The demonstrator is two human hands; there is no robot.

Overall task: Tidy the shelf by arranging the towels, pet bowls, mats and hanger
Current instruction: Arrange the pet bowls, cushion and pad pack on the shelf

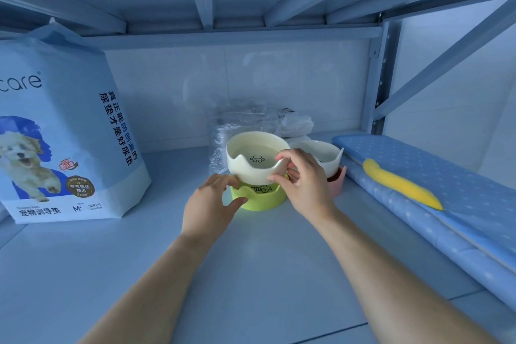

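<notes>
On the shelf (251,274), near the middle, a white bowl (258,159) with a paw print inside sits tilted toward the camera over a green stand (262,198); whether it is fully seated in the stand I cannot tell. The right hand (303,186) pinches the bowl's near right rim, its fingers (282,156) curled over the edge and the thumb pressed underneath. The left hand (210,204) holds the green stand from the left, fingers (223,179) curved round its upper edge just below the bowl and the thumb laid against its front wall.

Just to the right, touching or nearly so, a second white bowl (321,152) sits in a pink stand (336,183). Behind both bowls stands crumpled clear plastic wrap (240,117), with a white packet (296,123) beside it against the back wall.

At the left a large blue bag of pet training pads (64,131) stands upright, a dog printed on its front. Along the right side lies a folded blue dotted mat (446,176), and a long yellow item (402,184) rests on top of it
</notes>
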